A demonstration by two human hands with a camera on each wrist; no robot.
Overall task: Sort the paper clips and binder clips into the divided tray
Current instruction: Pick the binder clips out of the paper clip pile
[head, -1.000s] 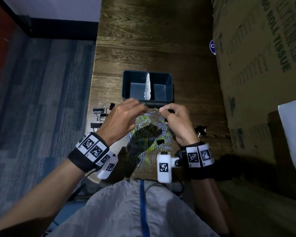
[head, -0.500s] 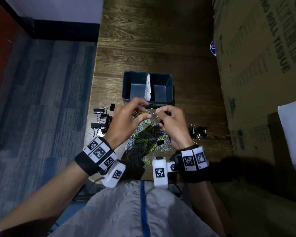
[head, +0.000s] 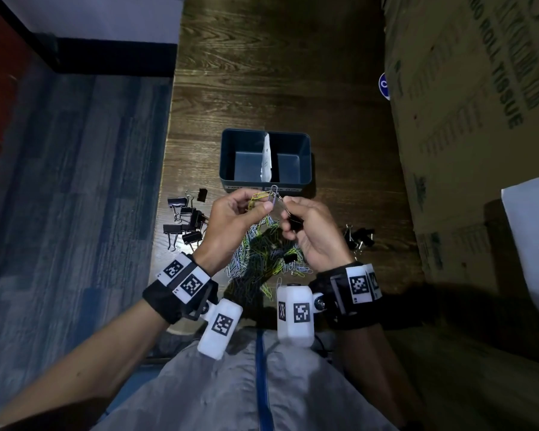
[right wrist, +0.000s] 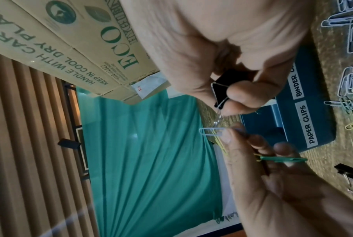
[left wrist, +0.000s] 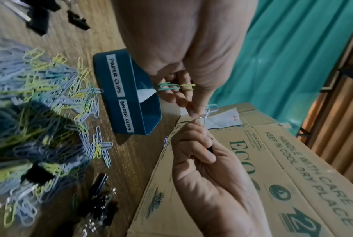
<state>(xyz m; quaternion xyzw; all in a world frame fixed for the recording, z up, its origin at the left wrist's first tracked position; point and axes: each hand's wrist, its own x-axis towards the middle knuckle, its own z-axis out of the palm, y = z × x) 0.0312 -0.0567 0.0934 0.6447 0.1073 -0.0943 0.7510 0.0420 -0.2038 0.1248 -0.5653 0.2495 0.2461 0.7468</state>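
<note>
Both hands lifted off the pile since a second ago. My left hand (head: 240,213) pinches a few paper clips (head: 262,195); my right hand (head: 311,231) grips a binder clip (right wrist: 226,86) whose wire handle is snagged on a pale clip (right wrist: 211,131). Untangling needed before dropping. Tray (head: 227,157) just ahead, both compartments empty; pile (head: 255,253) below.

Teal tray (head: 305,160), black binder clip (right wrist: 225,86), pale-blue paper clip (right wrist: 211,131).
</note>
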